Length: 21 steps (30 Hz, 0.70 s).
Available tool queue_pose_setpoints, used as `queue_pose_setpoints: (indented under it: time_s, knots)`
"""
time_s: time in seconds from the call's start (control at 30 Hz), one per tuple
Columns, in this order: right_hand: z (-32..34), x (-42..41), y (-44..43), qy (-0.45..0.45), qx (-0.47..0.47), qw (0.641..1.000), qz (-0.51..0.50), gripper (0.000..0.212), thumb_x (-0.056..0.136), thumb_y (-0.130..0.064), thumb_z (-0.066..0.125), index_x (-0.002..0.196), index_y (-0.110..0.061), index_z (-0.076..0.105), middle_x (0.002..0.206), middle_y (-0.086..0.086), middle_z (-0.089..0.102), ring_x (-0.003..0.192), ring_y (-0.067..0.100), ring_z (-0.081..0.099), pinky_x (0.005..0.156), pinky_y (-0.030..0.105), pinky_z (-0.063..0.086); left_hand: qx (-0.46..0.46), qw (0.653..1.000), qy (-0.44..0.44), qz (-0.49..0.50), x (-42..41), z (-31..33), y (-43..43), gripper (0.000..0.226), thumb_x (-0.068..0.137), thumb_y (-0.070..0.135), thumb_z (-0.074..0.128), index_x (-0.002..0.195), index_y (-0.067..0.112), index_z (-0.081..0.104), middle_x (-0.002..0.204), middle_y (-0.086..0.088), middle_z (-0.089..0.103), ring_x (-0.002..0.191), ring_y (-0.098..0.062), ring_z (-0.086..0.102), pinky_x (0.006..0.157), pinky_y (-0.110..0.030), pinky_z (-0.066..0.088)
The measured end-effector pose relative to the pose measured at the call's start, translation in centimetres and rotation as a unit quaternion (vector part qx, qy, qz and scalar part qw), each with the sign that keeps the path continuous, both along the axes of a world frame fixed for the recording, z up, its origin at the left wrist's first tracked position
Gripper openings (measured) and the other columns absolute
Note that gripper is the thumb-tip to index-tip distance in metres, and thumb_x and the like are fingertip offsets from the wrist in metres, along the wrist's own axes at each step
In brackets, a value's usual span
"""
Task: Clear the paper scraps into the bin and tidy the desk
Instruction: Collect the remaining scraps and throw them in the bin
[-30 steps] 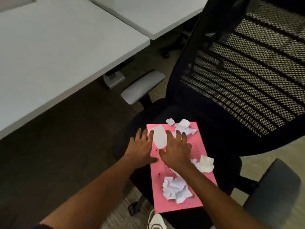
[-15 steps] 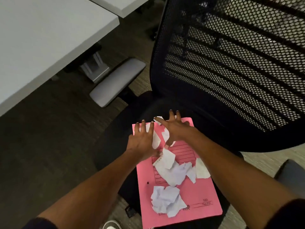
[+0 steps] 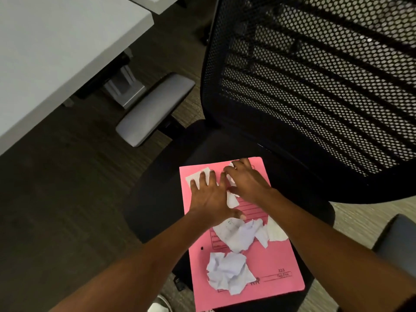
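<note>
- On the chair seat (image 3: 157, 176) lies a pink folder (image 3: 276, 257), flat, its long side running away from the camera.
- Left hand (image 3: 211, 197): palm down, fingers spread and extended, released, pressing on a flat white scrap (image 3: 198, 175) at the folder's far left corner. Forearm enters from the lower left.
- Right hand (image 3: 247, 181): palm down at the folder's far edge, fingers slightly curled over small white scraps; whether it grips any of them cannot be told. Forearm enters from the lower right.
- The two hands lie just beside each other, index fingers nearly touching.
- Materials: folder is smooth card with printed lines and a dark dot; chair back (image 3: 315, 86) is black perforated mesh; armrest (image 3: 155, 109) is grey, rounded and padded; desk (image 3: 56, 41) is pale and smooth.
- Crumpled sheet (image 3: 238, 235): white, creased, mid-folder, just behind the left wrist.
- Paper ball (image 3: 227, 273): white, tightly crumpled, near the folder's close edge, between the forearms, well apart from both hands.
</note>
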State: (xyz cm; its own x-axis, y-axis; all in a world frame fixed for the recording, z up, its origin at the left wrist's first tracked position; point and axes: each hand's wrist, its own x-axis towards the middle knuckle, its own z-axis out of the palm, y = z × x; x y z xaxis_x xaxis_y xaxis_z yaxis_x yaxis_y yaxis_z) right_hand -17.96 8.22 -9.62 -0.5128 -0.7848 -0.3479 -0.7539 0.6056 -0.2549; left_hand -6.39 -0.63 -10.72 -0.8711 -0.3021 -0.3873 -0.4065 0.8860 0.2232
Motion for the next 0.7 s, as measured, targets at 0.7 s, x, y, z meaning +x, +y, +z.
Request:
queue_pose_setpoints:
  time_s: [0.7]
  knots:
    - [4.9,7.1,9.7,-0.242,-0.33,0.619,-0.67,0.041,0.067,0.002,0.079,0.082,-0.033,0.065,0.089,0.001,0.068,0.079,0.025,0.068,0.064,0.049,0.06,-0.029,0.998,0.018,-0.061,3.6,0.9,4.2,0.088,0.075,0.024,0.076,0.143,0.029,0.019,0.13,-0.015,0.053,0.115,-0.036,0.049,0.091,-0.049,0.047]
